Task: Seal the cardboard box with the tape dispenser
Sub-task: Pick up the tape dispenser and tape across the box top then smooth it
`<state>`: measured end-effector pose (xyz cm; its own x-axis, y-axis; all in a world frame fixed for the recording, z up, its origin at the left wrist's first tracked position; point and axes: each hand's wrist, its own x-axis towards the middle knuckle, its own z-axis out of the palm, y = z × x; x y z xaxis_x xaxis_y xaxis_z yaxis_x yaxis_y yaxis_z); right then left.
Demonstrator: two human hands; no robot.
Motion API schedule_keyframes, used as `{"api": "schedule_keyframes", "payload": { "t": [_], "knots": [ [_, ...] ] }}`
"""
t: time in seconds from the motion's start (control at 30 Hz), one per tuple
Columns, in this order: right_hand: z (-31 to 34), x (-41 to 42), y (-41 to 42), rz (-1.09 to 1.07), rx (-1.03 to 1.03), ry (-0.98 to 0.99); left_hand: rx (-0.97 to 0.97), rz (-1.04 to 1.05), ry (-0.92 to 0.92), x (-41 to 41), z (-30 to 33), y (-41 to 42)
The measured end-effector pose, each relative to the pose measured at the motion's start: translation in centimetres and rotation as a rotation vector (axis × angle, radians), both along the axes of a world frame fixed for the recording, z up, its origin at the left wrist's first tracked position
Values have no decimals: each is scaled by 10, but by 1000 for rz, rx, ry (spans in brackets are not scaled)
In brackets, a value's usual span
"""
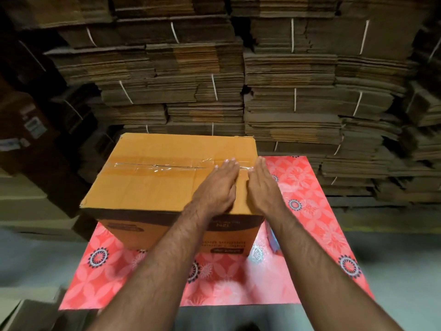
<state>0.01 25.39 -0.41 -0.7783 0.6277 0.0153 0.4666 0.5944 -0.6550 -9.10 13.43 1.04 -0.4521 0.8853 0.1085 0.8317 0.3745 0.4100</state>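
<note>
Currently both hands flat and open, holding nothing, laid palm-down on top of cardboard box (155,187). Left hand (218,187) with fingers extended together, fingertips (230,161) on clear tape strip (157,166) toward its 3 o'clock end. Right hand (261,185) just beside it, at 3 o'clock of the left, fingers straight and together, resting along the box's 3 o'clock top edge, thumb side touching the lid near the tape. Narrow gap of lid visible between the two hands. Both forearms bare, entering from 6 o'clock. Tape running across lid from 9 o'clock to 3 o'clock over the flap seam, glossy and wrinkled in places, laid over a wider, duller band of older tape. Flaps closed and level. Box upright, orange-brown, dark printed panel on near side with lettering too blurred to read. Box seated at 12 o'clock end of red floral table cover (310,211), patterned with pale petals and dark ringed rosettes. Small bluish item (274,240) at 5 o'clock of box, partly hidden behind right forearm; identity not determinable. Tape dispenser not identifiable. Bundled flat cardboard stacks (286,103), tied with white cord, filling background at 12 o'clock. Grey floor at both sides.
</note>
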Motion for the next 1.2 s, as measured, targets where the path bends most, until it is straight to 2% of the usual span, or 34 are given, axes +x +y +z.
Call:
{"api": "schedule_keyframes", "payload": {
  "t": [0.07, 0.17, 0.3, 0.57, 0.7, 0.77, 1.0, 1.2],
  "knots": [
    [-1, 1, -4, 47, 153, -55, -29, 5, 23, -6, 0, -4],
    [1, 4, -10, 97, 271, -154, -119, 36, 111, -17, -3, -13],
    [3, 0, -10, 85, 386, -256, -232, 42, 139, -28, -2, -25],
    [15, -7, -16, 66, 374, -368, -314, 157, 171, -54, -1, -57],
    [12, -14, -21, 2, 332, -313, -221, -84, 165, -45, 6, -35],
    [7, -14, -24, -22, 370, -306, -219, -106, 142, -45, 5, -29],
    [2, -11, -23, -23, 408, -295, -207, -8, 128, -75, -10, -64],
    [14, -20, -36, 12, 412, -390, -191, 38, 130, -88, -12, -86]
  ]
}}
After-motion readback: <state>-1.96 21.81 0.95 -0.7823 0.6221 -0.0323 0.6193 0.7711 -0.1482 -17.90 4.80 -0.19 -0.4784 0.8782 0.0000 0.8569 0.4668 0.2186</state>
